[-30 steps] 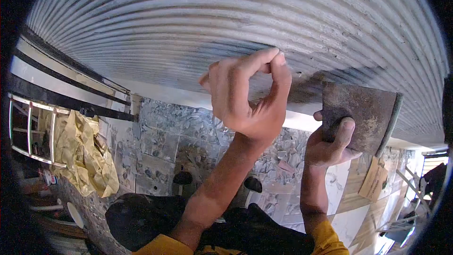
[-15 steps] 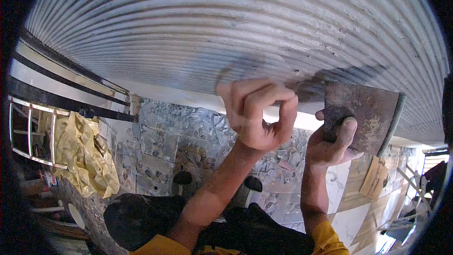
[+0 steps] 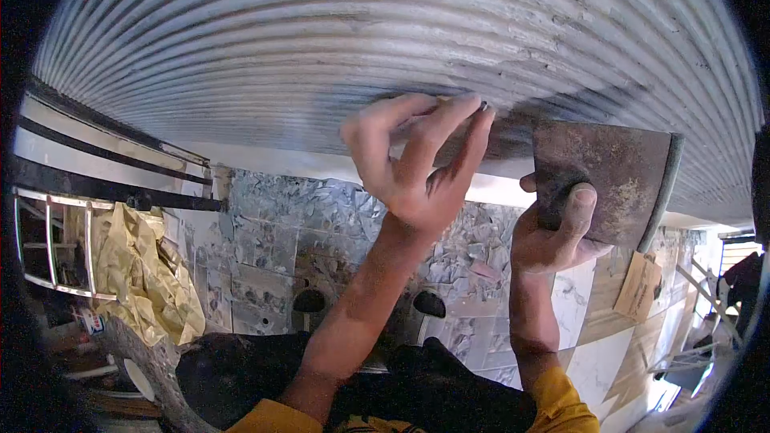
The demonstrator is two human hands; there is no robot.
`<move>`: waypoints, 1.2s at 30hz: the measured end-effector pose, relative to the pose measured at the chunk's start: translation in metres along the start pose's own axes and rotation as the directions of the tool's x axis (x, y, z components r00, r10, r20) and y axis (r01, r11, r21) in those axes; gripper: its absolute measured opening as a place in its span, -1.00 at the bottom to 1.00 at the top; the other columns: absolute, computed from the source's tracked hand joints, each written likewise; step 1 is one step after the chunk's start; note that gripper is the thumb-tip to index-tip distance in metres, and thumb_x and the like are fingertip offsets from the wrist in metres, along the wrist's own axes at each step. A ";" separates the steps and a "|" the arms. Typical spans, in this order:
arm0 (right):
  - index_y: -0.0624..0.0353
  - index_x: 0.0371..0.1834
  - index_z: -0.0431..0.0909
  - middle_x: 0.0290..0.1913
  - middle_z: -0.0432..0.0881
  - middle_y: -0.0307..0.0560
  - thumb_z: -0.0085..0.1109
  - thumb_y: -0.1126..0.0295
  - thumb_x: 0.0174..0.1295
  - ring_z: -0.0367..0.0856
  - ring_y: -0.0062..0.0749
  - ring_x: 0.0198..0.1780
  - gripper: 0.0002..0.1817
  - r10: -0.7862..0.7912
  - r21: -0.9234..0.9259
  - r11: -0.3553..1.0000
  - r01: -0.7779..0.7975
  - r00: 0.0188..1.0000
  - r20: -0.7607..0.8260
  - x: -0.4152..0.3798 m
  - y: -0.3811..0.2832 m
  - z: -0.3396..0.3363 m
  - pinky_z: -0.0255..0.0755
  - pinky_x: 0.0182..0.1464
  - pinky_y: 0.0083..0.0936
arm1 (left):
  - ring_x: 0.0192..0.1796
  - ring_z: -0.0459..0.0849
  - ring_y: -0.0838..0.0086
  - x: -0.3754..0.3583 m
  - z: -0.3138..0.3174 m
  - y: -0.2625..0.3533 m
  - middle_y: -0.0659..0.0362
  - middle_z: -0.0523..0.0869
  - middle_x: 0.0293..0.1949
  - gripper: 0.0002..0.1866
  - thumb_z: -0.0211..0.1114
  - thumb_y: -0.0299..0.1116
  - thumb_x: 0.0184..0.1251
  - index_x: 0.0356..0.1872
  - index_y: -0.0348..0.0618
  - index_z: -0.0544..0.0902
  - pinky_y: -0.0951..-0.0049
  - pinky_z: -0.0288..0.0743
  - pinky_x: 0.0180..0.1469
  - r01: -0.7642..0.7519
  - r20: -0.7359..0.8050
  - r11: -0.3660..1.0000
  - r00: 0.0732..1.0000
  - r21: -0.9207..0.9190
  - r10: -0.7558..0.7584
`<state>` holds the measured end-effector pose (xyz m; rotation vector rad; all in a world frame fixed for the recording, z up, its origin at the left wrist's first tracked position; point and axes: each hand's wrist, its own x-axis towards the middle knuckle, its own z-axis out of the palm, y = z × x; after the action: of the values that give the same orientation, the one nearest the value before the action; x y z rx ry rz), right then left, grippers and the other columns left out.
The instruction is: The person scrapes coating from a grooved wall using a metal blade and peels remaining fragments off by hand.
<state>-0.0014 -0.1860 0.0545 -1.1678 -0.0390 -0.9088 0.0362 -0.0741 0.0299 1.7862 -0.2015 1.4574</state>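
A ribbed grey wall [image 3: 321,48] fills the upper view. My left hand [image 3: 417,152] is raised at its lower part, fingertips pinched together against or very near the ridges. A tiny dark bit shows at those fingertips, too small to name. To the right, my right hand [image 3: 557,232] grips a flat, stained rectangular putty blade [image 3: 618,180], the thumb pressed on its near face. Grey paste coats the blade's right edge. The blade stands just in front of the wall and casts a shadow on it.
Flakes and scraps [image 3: 329,204] litter the tiled floor along the wall's foot. Crumpled brown paper [image 3: 148,273] lies at left beside a metal-framed rack [image 3: 52,244]. A cardboard piece [image 3: 639,285] lies on the right-hand tiles. Dark rails [image 3: 112,180] run along the left.
My left hand has moved up and its curled fingers have stretched into a pinch by the wall. My right hand and the putty blade have shifted slightly left and up.
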 end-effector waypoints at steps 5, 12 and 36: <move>0.40 0.19 0.26 -0.31 0.60 0.14 0.28 0.34 0.18 0.63 -0.20 -0.55 -0.41 -0.023 0.000 1.000 0.023 1.000 -0.011 -0.001 0.004 -0.003 0.57 -0.58 -0.40 | -0.14 0.47 0.44 0.010 -0.001 0.004 0.34 0.56 -0.28 -0.67 0.59 -0.44 -0.08 -0.21 0.09 0.76 0.33 0.24 -0.06 -0.091 0.002 0.996 0.996 0.015 0.091; 0.40 0.26 0.21 -0.12 0.63 0.23 0.36 0.21 0.20 0.73 -0.06 -0.32 -0.28 0.074 0.025 0.997 -0.076 0.995 0.061 -0.007 0.006 -0.013 0.74 -0.40 -0.22 | -0.21 0.52 0.33 0.020 -0.003 0.003 0.20 0.52 -0.31 -0.88 0.47 -0.45 0.09 -0.37 -0.11 0.67 0.33 0.41 -0.13 -0.089 0.035 0.994 0.996 0.061 0.087; 0.43 0.21 0.38 0.06 0.59 0.03 0.28 0.22 0.27 0.59 -0.23 0.04 -0.41 0.430 0.410 0.832 -0.373 0.901 -0.054 -0.053 0.049 -0.023 0.49 0.12 -0.29 | -0.31 0.67 0.49 -0.002 -0.021 0.040 0.12 0.72 -0.33 -0.79 0.38 -0.43 0.30 -0.11 -0.31 0.66 0.48 0.51 -0.15 0.699 0.345 0.633 0.715 -0.333 -0.608</move>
<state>-0.0149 -0.1685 -0.0182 -0.6933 0.1362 -0.5686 -0.0031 -0.0872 0.0476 1.3930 0.0327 0.6242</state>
